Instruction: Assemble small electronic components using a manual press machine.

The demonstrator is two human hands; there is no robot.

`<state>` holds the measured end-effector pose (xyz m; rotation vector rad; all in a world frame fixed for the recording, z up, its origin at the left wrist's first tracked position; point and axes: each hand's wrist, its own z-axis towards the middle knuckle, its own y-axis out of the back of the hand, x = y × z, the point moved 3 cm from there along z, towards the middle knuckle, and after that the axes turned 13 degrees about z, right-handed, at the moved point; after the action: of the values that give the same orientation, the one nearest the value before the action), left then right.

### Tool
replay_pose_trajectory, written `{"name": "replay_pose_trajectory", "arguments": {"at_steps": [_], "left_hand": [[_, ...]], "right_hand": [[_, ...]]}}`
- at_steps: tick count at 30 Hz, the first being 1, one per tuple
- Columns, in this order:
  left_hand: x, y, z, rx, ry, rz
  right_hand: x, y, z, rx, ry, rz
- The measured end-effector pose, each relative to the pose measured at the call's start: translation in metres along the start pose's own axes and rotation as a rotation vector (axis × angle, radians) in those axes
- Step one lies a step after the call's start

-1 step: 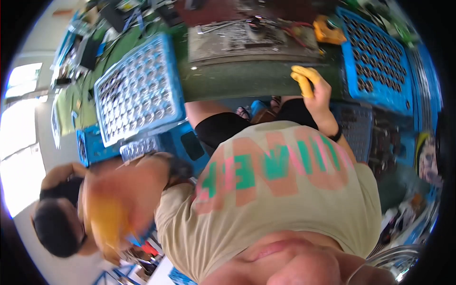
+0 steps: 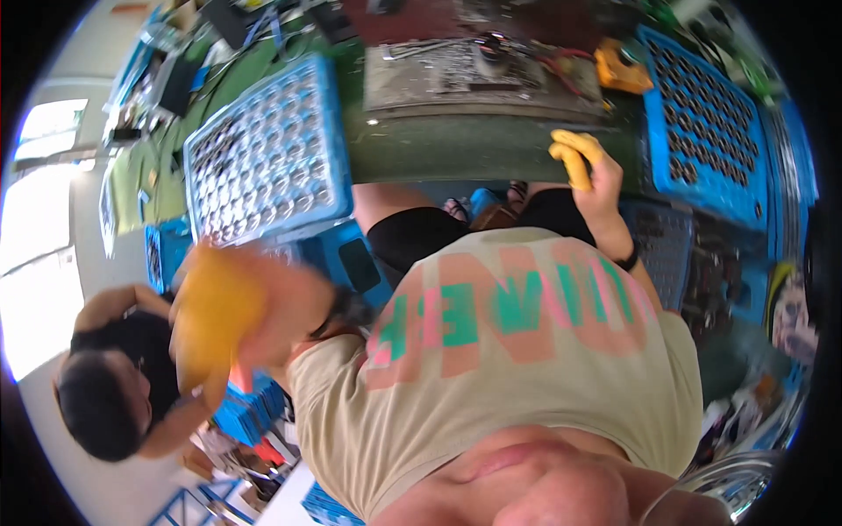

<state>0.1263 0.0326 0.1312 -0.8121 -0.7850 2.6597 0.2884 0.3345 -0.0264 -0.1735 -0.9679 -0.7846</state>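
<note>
My right hand (image 2: 598, 175) hovers over the front edge of the green work table (image 2: 421, 149), with yellow covers on its thumb and finger. These two are bent toward each other, their tips slightly apart, and nothing shows between them. My left hand (image 2: 232, 307) is raised out at the left, near the lower end of a blue tray. It is badly smeared by motion, with yellow over its fingers, so I cannot tell whether it holds anything. That blue tray (image 2: 344, 197) carries rows of shiny round metal parts and stands tilted at the table's left.
On the table's far side lies a metal plate (image 2: 395, 101) with small parts, a dark round piece and red-handled pliers (image 2: 561, 66). A yellow-orange block (image 2: 621, 70) sits beside another blue tray (image 2: 653, 131) of dark-ringed parts. A co-worker (image 2: 105, 403) is at the left.
My left hand has swung upward in the picture, toward the blue tray, uncovering blue stacked items below it. The whole view has shifted slightly; my right hand stays over the table edge.
</note>
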Motion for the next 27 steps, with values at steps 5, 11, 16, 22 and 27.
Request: {"name": "replay_pose_trajectory", "arguments": {"at_steps": [5, 11, 16, 22, 27], "left_hand": [[0.081, 0.008, -0.054, 0.459, 0.826, -0.427], [0.081, -0.003, -0.067, 0.739, 0.721, -0.333], [0.067, -0.012, -0.065, 0.874, 0.658, -0.284], [0.056, -0.018, -0.058, 1.01, 0.49, -0.101], [0.052, -0.021, -0.059, 1.091, 0.331, -0.028]], "right_hand": [[0.039, -0.003, 0.033, 0.407, 0.04, 0.163], [0.101, -0.051, 0.073, 0.794, 0.151, 0.518], [0.113, -0.069, 0.076, 0.816, 0.225, 0.582], [0.116, -0.073, 0.074, 0.808, 0.199, 0.606], [0.117, -0.072, 0.073, 0.805, 0.213, 0.58]]}}
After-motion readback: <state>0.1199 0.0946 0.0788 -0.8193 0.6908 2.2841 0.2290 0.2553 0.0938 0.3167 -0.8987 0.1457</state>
